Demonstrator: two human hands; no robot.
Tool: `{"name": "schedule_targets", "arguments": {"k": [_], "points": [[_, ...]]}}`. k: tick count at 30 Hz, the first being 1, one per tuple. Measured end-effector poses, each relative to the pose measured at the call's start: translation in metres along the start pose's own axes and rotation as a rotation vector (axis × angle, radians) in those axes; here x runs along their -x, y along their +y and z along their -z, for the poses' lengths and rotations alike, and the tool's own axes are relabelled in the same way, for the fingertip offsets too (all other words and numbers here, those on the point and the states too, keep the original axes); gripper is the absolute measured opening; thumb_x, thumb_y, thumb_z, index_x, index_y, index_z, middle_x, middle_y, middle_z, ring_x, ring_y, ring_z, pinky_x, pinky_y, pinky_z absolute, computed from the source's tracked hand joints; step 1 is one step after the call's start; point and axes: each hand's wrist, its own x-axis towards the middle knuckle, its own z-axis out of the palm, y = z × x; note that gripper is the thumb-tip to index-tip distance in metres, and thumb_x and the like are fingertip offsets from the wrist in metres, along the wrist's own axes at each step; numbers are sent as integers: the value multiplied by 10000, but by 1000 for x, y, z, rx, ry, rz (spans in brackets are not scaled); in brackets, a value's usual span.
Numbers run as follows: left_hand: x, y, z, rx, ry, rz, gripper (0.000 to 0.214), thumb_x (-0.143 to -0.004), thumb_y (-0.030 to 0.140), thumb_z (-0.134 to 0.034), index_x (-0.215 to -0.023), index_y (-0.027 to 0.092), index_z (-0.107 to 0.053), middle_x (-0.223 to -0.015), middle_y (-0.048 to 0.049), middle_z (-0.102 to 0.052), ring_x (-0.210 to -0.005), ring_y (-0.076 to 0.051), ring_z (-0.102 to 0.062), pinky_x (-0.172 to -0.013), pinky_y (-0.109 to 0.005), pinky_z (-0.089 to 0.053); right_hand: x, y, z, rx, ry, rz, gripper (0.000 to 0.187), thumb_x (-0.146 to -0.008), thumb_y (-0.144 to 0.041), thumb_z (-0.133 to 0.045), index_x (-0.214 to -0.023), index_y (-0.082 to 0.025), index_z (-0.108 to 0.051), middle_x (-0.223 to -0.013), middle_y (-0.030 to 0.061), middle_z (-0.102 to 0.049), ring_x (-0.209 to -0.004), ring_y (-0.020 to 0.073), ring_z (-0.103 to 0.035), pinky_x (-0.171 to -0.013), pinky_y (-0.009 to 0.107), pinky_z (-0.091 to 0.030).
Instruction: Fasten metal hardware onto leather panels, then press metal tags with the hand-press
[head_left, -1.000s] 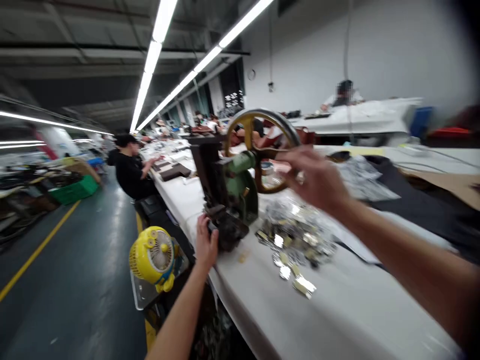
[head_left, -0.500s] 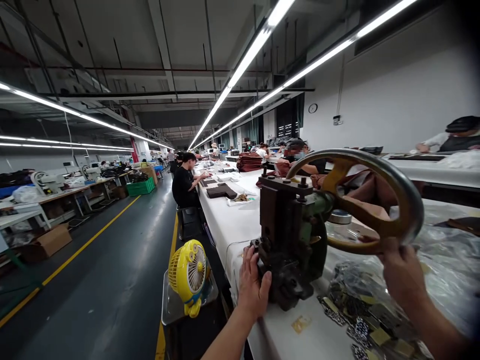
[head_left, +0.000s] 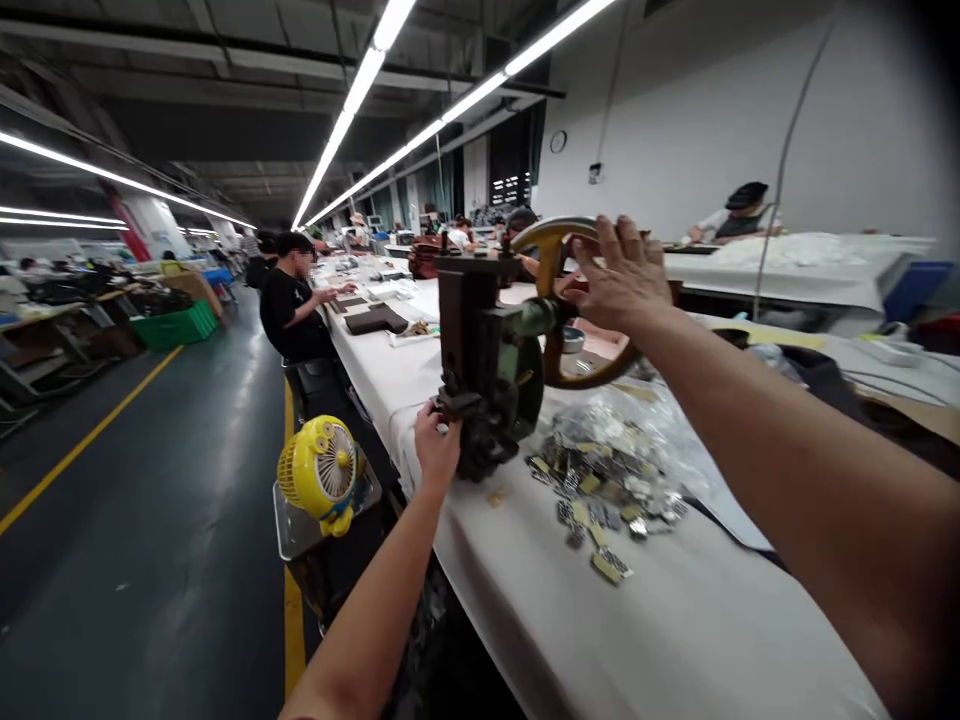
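Observation:
A dark, hand-cranked bench press (head_left: 472, 350) stands on the white-covered table, with a large yellow-spoked handwheel (head_left: 553, 265) on its right side. My right hand (head_left: 622, 278) lies against the upper right of this wheel, fingers stretched and spread, covering part of the rim. Down at the press's lower front, my left hand (head_left: 437, 450) has its fingers closed near the tool head; whatever they pinch is hidden. Right of the press base lies a pile of small metal tags and chain pieces (head_left: 600, 475), partly under clear plastic.
A yellow fan (head_left: 319, 472) sits on a metal stool (head_left: 289, 520) left of the table (head_left: 675, 620). Along the table's far left side, a person in black (head_left: 289, 305) sits by dark folded pieces (head_left: 376, 318). An aisle (head_left: 187, 480) with yellow lines runs at left.
My right hand has gone from the wheel's lower rim up to its upper right, its fingers now spread. My left hand's fingers have drawn together at the press front. The view has shifted right and down.

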Motion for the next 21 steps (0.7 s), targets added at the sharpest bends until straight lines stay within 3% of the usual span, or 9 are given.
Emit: {"name": "schedule_targets", "arguments": {"k": [3,5,6,8,10,12,14,16,21], "points": [[0,5,4,90,39,157,167,-897,316,-631,-795,196,-685,-1428,-117,-620,-1341,-279,-570,-1150,-444,-439,24,-7,-12,10,33,73,778,-885,-500,-731,-1529,-139,-487,-1712,160,-140,-1566,413,-47,-1203,650,4],[8,2,20,84,33,185,182,-904,338,-625,-798,207,-695,-1432,-108,-622,-1327,-282,-583,-1152,-458,-435,60,-15,-13,-53,29,80,758,-861,-451,-748,-1524,-174,-506,-1645,152,-352,-1511,410,-287,-1216,654,-166],[15,-2,32,59,37,172,199,-913,350,-612,-793,214,-694,-1422,-104,-630,-1314,-284,-592,-1152,-471,-434,85,-20,-12,-121,-23,72,723,-892,-432,-708,-1535,-180,-494,-1552,158,-496,-1415,391,-454,-1170,628,-318],[32,-17,60,-55,85,110,204,-917,368,-605,-810,220,-696,-1415,-111,-631,-1324,-302,-577,-1160,-512,-417,144,-29,-11,-297,-222,37,598,-987,-429,-565,-1530,-187,-506,-1240,140,-734,-1069,314,-705,-935,493,-556],[47,-31,83,-214,159,47,184,-903,382,-626,-909,220,-713,-1443,-130,-598,-1370,-335,-523,-1172,-570,-383,208,-37,-12,-439,-436,0,483,-1034,-486,-454,-1404,-241,-644,-977,84,-799,-793,258,-743,-748,395,-583],[54,-37,92,-317,177,-7,238,-901,399,-640,-1032,220,-727,-1456,-139,-576,-1408,-351,-469,-1188,-599,-348,262,-41,-17,-476,-546,-12,435,-1036,-504,-430,-1230,-282,-750,-951,60,-802,-766,256,-744,-709,372,-561],[50,-32,86,-308,112,-64,269,-910,405,-635,-1086,233,-742,-1442,-126,-582,-1412,-341,-457,-1203,-585,-337,299,-42,-25,-487,-576,-39,429,-1032,-490,-425,-1163,-276,-773,-1015,64,-798,-837,276,-748,-733,377,-552],[38,-20,67,-247,18,-99,248,-907,389,-635,-1065,249,-765,-1426,-106,-592,-1405,-331,-461,-1205,-566,-346,318,-43,-34,-522,-568,-65,442,-1031,-481,-417,-1163,-247,-769,-1069,83,-787,-909,290,-740,-778,388,-551],[10,-1,24,-176,-61,-20,203,-847,342,-671,-976,221,-771,-1398,-119,-600,-1361,-340,-493,-1190,-574,-352,326,-43,-46,-576,-535,-79,461,-1038,-479,-399,-1131,-222,-770,-1056,105,-765,-940,287,-713,-822,398,-547]]}}
